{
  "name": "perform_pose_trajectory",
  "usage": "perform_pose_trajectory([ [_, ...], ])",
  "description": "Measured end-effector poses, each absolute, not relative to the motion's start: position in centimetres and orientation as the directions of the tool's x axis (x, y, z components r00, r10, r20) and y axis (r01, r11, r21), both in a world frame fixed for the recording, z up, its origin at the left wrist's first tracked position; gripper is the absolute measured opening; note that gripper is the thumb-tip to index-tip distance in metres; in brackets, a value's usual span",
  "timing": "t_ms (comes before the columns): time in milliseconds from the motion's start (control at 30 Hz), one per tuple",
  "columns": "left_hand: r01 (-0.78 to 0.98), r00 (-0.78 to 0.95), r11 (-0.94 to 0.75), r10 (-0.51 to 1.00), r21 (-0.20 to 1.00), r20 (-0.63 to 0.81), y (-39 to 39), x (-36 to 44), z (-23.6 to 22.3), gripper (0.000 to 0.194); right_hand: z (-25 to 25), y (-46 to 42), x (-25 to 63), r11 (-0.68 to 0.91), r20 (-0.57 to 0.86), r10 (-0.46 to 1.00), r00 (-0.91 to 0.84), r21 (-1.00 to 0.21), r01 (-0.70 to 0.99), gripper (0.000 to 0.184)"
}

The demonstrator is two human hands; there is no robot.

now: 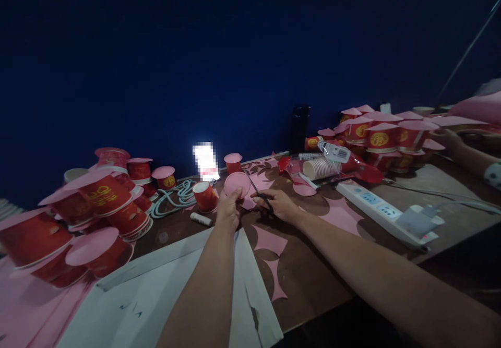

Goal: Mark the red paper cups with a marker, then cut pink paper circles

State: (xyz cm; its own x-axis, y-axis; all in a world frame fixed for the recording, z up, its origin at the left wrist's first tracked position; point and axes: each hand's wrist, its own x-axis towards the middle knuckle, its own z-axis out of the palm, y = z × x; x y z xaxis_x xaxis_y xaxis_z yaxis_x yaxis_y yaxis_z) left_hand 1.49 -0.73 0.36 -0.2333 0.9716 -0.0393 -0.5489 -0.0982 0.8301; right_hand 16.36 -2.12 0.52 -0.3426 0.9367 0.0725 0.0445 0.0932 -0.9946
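My left hand (228, 213) is closed on a round pink paper disc (237, 182), with the thumb on top of it. Whether a cup is fixed beneath the disc is hidden. Just to its right, my right hand (281, 205) grips dark scissors (267, 200), whose blades point up and left beside the disc's edge. A red paper cup (204, 196) without a lid stands left of my left hand. A white glue stick (201, 219) lies in front of that cup. Behind the disc is another red cup topped with a pink disc (233, 158).
Stacked red cups with pink discs (104, 194) stand left, others (379, 136) right. A power strip (385, 212), wrapped cups (321, 169), a dark bottle (300, 129), a lit phone (205, 161), cable (172, 199), paper scraps (271, 240) and a white box lid (156, 296) surround my hands. A co-worker's hand (450, 144) is at right.
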Motion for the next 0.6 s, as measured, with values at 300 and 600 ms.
perform_pose_trajectory([
  [300,-0.537,-0.279,-0.119,0.959,0.835,-0.043,-0.39,1.31,0.18,0.050,0.59,-2.20,16.48,0.075,0.050,0.945,-0.324,-0.995,0.066,0.046],
  [600,-0.546,-0.298,-0.125,0.953,0.828,-0.053,-0.37,1.23,0.27,0.051,0.84,-2.34,16.38,0.050,0.021,0.949,-0.316,-0.995,0.085,0.049],
])
